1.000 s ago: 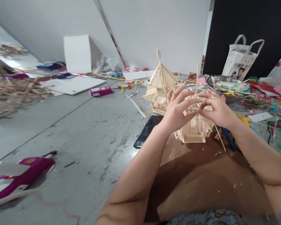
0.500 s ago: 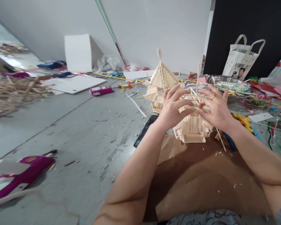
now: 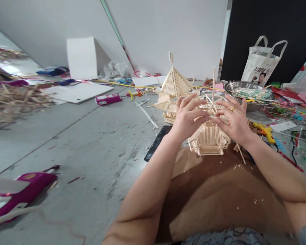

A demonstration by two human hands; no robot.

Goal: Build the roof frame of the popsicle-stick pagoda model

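A small pavilion model [image 3: 209,137] made of pale wooden sticks stands in front of me, with one tall stick [image 3: 214,85] rising from its open roof frame. Over the roof's near edge, my left hand [image 3: 187,117] pinches one end of a short wooden stick [image 3: 212,117] between thumb and forefinger. My right hand [image 3: 233,117], with a ring on one finger, pinches the other end. The remaining fingers of both hands are spread. Whether the short stick touches the roof frame I cannot tell. Behind the left hand is a taller stick pagoda [image 3: 177,83] with a pointed roof, partly hidden.
Brown paper [image 3: 219,194] lies under the model, beside a dark phone [image 3: 156,144]. A yellow glue gun [image 3: 265,131] and a metal bowl [image 3: 228,89] of packaged sticks are to the right. At left are a magenta device [image 3: 35,183] and a stick pile [image 3: 15,105].
The view has shifted slightly, uncovering more of the yellow glue gun. Both hands keep their pinch at the roof edge, with only slight finger movement.
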